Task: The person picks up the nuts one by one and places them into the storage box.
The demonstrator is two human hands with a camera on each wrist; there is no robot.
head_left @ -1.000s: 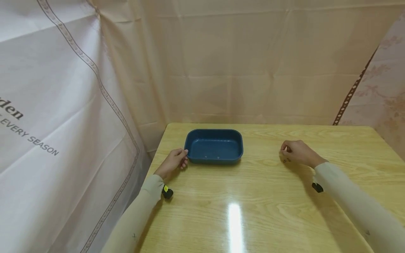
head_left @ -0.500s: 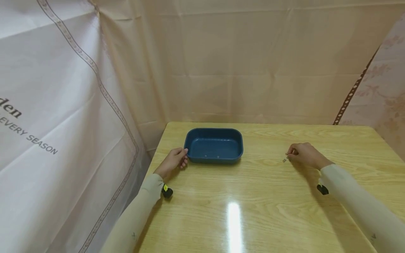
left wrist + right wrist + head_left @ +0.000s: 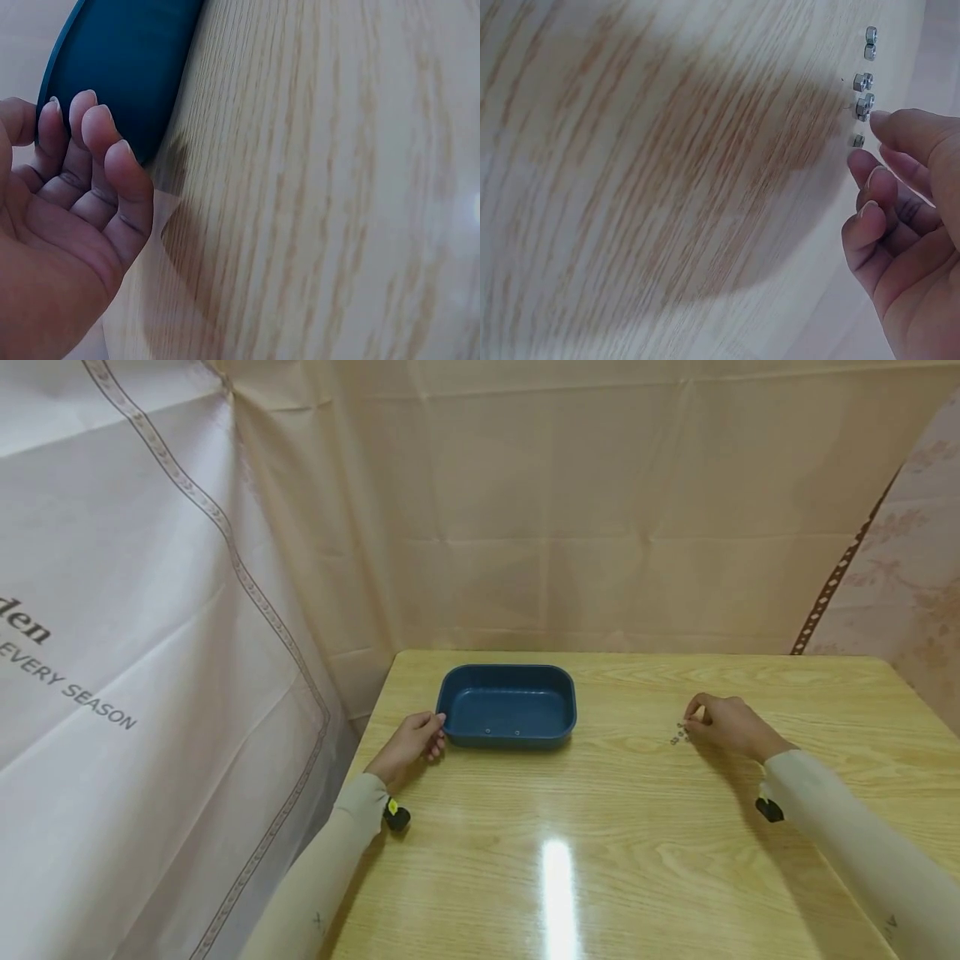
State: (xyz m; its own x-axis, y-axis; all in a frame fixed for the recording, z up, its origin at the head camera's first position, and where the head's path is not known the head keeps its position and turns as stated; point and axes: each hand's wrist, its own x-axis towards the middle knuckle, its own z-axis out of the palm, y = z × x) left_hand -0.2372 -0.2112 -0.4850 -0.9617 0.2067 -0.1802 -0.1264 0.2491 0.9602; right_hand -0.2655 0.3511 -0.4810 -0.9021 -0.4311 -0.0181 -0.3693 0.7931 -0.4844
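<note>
A blue rectangular plastic box [image 3: 506, 740] stands on the wooden table; two small metal nuts [image 3: 517, 732] lie inside near its front wall. At its left end my left hand [image 3: 408, 745] pinches the rim between thumb and index finger, seen also in the left wrist view. On the right, my right hand [image 3: 731, 727] is low over a loose cluster of small hex nuts [image 3: 863, 105]. Its thumb and index finger are apart, with one nut [image 3: 858, 141] near the gap between their tips. The other fingers are loosely bent.
The wood-grain table [image 3: 622, 827] reaches back to a beige cloth curtain [image 3: 540, 510]. A printed pale cloth [image 3: 150, 693] hangs along the left side. Bare wood lies between the box and the nuts.
My right hand has shifted right and slightly back, uncovering several nuts on the table that its fingers hid before. The left hand and the box have stayed in place.
</note>
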